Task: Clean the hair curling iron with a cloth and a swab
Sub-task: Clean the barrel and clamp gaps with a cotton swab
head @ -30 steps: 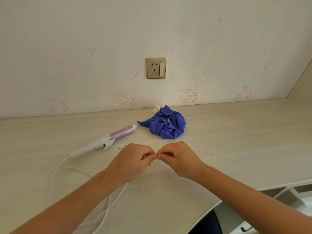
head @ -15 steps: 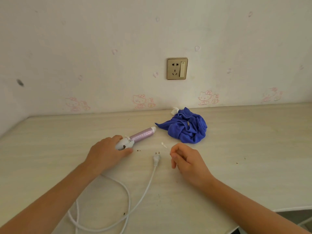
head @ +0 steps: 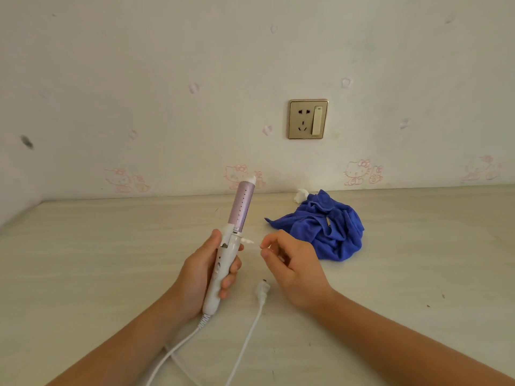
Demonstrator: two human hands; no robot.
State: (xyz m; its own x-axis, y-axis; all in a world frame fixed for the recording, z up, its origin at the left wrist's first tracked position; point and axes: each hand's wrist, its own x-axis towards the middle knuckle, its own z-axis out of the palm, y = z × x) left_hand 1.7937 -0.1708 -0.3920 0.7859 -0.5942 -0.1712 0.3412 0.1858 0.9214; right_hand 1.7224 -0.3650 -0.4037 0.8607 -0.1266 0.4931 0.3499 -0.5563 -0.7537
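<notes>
My left hand grips the white handle of the curling iron and holds it upright above the desk, its pink-purple barrel pointing up and away. My right hand pinches a thin white swab between thumb and fingertips, with the swab's tip right at the joint between handle and barrel. A crumpled blue cloth lies on the desk just behind and right of my right hand.
The iron's white cord and unplugged plug trail on the pale wooden desk between my forearms. A wall socket sits above the desk. A small white wad lies by the wall behind the cloth.
My left hand picked the curling iron up off the desk and stood it upright. My right hand took the swab from the desk and brought it to the iron.
</notes>
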